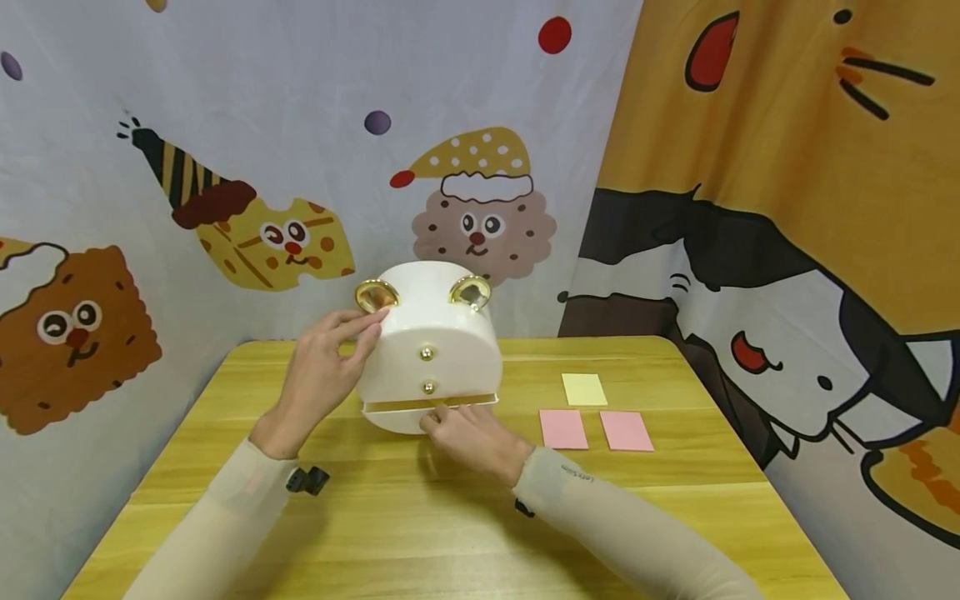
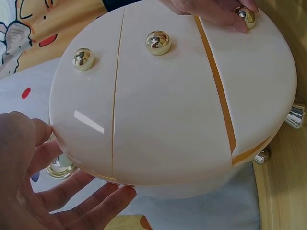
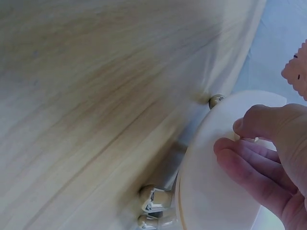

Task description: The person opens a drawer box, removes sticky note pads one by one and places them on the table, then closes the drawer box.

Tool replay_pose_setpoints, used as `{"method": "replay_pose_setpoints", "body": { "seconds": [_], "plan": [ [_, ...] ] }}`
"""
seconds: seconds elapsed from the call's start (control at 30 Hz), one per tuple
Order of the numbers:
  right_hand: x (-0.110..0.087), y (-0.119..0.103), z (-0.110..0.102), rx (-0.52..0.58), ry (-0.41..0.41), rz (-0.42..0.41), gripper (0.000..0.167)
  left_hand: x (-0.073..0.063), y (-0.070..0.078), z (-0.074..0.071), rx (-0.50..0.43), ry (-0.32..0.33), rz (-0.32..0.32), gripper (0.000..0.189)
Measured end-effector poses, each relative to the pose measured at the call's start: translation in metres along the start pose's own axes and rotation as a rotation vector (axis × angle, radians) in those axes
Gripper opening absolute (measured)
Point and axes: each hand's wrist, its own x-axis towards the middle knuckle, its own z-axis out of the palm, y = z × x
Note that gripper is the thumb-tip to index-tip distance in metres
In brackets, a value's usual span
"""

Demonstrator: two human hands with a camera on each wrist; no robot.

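Note:
A glossy white rounded drawer box (image 1: 435,312) with two gold ear-like rings on top stands at the back of the table. Its lowest drawer (image 1: 401,422) is pulled out a little, leaving a gap above its front. At that drawer, my right hand (image 1: 476,437) pinches the gold knob (image 2: 245,18) between thumb and fingers. My left hand (image 1: 318,371) rests on the box's upper left side, with spread fingers (image 2: 108,206) touching the edge in the left wrist view. Gold knobs (image 2: 158,43) mark the two upper drawers, whose fronts sit flush.
Right of the box, a yellow sticky note pad (image 1: 584,389) lies behind two pink ones, a left pad (image 1: 563,429) and a right pad (image 1: 627,431). The wood-grain table (image 1: 420,533) ends near a cartoon-printed cloth (image 1: 300,108). Small gold feet (image 3: 156,199) lift the box.

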Motion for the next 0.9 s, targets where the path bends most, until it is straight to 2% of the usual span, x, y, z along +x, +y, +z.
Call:
{"method": "replay_pose_setpoints", "body": {
  "seconds": [0.43, 0.9],
  "plan": [
    [-0.004, -0.004, -0.006, 0.046, 0.008, -0.028, 0.014, 0.000, 0.000, 0.000, 0.002, 0.011, 0.005, 0.031],
    [-0.012, -0.012, -0.011, -0.015, 0.013, -0.069, 0.008, -0.001, 0.000, 0.000, 0.007, 0.002, -0.003, 0.032]
  ]
}}
